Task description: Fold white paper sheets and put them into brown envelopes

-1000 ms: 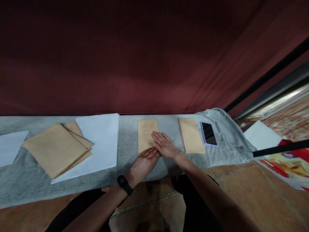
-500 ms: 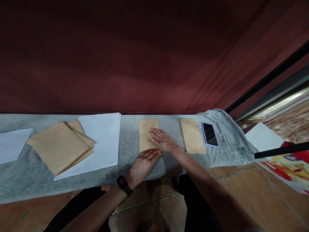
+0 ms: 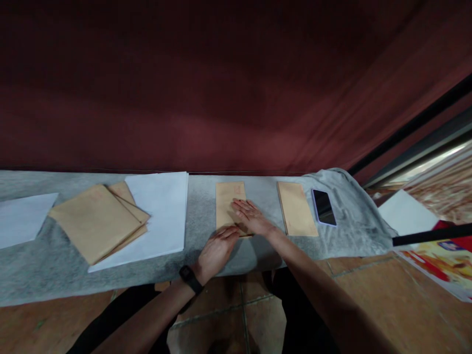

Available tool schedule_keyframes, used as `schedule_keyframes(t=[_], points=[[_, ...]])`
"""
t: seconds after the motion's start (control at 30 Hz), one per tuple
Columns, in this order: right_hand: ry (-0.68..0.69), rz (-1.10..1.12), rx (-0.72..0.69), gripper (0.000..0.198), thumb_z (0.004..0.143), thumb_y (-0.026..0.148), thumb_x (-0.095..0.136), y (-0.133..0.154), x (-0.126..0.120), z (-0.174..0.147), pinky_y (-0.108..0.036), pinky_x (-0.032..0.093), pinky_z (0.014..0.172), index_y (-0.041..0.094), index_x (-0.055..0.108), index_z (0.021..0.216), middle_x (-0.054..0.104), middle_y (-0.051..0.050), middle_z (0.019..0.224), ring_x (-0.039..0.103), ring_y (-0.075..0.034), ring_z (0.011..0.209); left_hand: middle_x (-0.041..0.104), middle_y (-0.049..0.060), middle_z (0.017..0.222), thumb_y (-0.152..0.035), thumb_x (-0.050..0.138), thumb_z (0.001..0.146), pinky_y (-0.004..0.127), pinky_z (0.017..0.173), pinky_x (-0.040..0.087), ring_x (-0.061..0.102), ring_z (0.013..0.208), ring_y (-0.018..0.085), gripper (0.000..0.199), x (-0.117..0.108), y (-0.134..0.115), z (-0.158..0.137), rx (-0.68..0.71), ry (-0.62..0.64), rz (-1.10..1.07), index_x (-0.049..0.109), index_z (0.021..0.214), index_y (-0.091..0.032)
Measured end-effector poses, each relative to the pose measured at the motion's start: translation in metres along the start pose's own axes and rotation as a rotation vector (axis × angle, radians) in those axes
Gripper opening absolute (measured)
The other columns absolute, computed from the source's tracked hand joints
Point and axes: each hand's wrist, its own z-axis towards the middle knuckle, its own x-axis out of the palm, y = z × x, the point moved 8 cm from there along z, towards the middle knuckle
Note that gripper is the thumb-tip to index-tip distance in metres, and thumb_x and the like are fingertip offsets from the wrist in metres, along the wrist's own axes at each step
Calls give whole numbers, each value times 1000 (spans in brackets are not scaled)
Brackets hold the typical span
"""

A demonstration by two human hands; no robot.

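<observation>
A brown envelope (image 3: 226, 201) with a faint red print near its top lies on the grey cloth (image 3: 201, 206) in front of me. My right hand (image 3: 252, 216) rests flat on its right half, fingers stretched out toward the upper left. Across the lower edge lies my left hand (image 3: 217, 248), its fingers extended and palm down; a black watch (image 3: 191, 279) is on that wrist. The hands cover the envelope's lower part. To the right sits a neat stack of brown envelopes (image 3: 298, 209).
A phone (image 3: 324, 207) lies right of the stack. On the left, larger brown envelopes (image 3: 98, 221) overlap white paper sheets (image 3: 162, 211), with another white sheet (image 3: 22, 219) beyond. A dark red curtain (image 3: 221, 98) hangs behind; a black bar (image 3: 431, 234) crosses at right.
My left hand has slid slightly left along the envelope's lower edge, so more of its bottom right corner shows. The right hand stays flat on it. The view has shifted a little.
</observation>
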Motion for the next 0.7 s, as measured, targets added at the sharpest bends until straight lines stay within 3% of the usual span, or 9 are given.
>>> schedule_keyframes(t=[0.23, 0.3, 0.4, 0.47, 0.6, 0.7], points=[[-151, 158, 114, 48, 110, 32, 27, 9, -16, -46, -48, 34, 124, 22, 47, 153, 51, -8, 155, 44, -18, 147, 65, 10, 136, -12, 41, 97, 47, 111, 51, 57, 131, 22, 40, 0, 14, -2, -83, -189, -30, 62, 130, -21], [-201, 136, 98, 48, 109, 32, 30, 28, -12, -68, -47, 35, 124, 21, 46, 154, 50, -9, 156, 44, -19, 147, 60, 12, 143, -14, 41, 98, 50, 114, 48, 52, 137, 25, 43, 1, 17, -5, -124, -228, 15, 57, 137, -20], [-153, 62, -20, 51, 108, 35, 38, 66, 8, -97, -45, 33, 126, 20, 41, 156, 46, -8, 159, 40, -19, 149, 48, 17, 154, -21, 42, 99, 54, 117, 43, 41, 147, 31, 46, 2, 24, -10, -196, -268, 114, 50, 144, -16], [-172, -13, -1, 57, 106, 39, 44, 79, 18, -109, -46, 31, 127, 17, 39, 158, 40, -10, 162, 36, -23, 151, 43, 21, 158, -29, 45, 100, 56, 116, 41, 37, 149, 35, 50, 2, 29, -14, -244, -286, 169, 45, 148, -13], [-255, -101, 124, 59, 105, 40, 45, 76, 23, -117, -47, 33, 126, 12, 40, 156, 41, -13, 161, 38, -26, 151, 49, 22, 152, -41, 47, 100, 57, 112, 43, 46, 141, 37, 58, -5, 33, -18, -283, -331, 227, 37, 151, -15], [-296, -130, 187, 59, 104, 39, 45, 69, 21, -117, -49, 36, 124, 10, 43, 155, 42, -17, 159, 40, -29, 149, 57, 19, 140, -38, 54, 96, 54, 106, 47, 54, 129, 36, 62, -14, 31, -19, -299, -352, 227, 36, 151, -17]])
